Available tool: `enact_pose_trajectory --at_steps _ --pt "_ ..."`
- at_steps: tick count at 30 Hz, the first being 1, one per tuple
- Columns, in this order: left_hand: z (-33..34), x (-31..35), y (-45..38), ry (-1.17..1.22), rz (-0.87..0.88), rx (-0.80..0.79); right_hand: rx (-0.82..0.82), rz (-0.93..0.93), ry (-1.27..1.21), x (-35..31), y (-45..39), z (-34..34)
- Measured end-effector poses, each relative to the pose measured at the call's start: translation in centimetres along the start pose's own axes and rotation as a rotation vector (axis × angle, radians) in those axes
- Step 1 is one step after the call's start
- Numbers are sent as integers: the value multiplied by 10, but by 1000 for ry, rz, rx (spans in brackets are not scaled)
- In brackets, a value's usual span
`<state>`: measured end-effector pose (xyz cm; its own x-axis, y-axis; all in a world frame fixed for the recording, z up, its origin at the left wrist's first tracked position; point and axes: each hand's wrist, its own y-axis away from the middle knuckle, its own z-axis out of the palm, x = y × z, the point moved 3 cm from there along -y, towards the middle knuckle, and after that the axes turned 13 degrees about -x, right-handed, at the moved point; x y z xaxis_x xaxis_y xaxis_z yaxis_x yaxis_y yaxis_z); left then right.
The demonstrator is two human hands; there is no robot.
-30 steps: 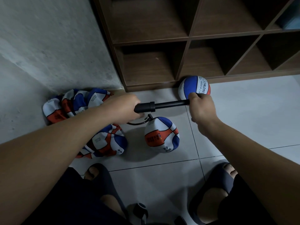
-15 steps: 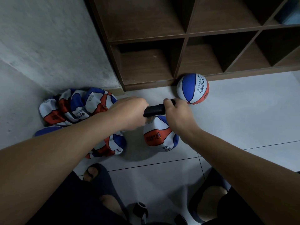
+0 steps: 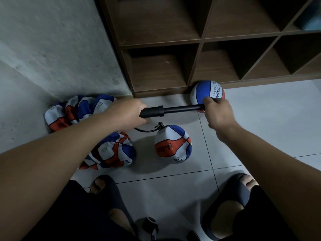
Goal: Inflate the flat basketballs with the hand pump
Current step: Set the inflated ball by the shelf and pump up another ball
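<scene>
A black hand pump (image 3: 156, 112) is held level above the floor, its rod pulled far out. My left hand (image 3: 129, 112) grips the barrel; my right hand (image 3: 217, 111) grips the handle at the rod's end. A thin black hose (image 3: 147, 130) runs from the barrel down to a partly filled red, white and blue basketball (image 3: 172, 145) on the tiles. A round, full ball (image 3: 206, 92) rests against the shelf base behind my right hand. Flat balls lie crumpled on the left (image 3: 78, 110) and under my left forearm (image 3: 114, 153).
A dark wooden cubby shelf (image 3: 199, 40) stands at the back, a grey concrete wall (image 3: 52, 40) to the left. My feet in dark slippers (image 3: 107, 188) (image 3: 243, 186) are planted on the white tiles. A small dark object (image 3: 149, 225) lies between them.
My right hand has pulled the pump handle out to the right, from pressed in against the barrel half a second ago to fully extended. The left hand and balls stayed put.
</scene>
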<state>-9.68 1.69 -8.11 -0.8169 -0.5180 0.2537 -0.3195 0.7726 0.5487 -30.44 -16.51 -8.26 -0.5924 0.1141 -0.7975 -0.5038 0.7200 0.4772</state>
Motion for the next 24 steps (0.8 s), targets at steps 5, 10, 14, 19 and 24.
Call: enact_pose_trajectory --at_steps 5,10,14,19,24 --pt "9 10 1 -60 7 -11 7 -32 -10 8 7 13" --pt "11 28 2 -47 26 2 -46 -103 17 1 17 32" --pt "11 37 1 -27 37 -7 -114 -125 55 -1 22 46" --pt "16 43 0 -36 58 -39 -180 -140 76 3 25 62" --pt "12 37 0 -59 82 -60 -222 -147 109 5 26 63"
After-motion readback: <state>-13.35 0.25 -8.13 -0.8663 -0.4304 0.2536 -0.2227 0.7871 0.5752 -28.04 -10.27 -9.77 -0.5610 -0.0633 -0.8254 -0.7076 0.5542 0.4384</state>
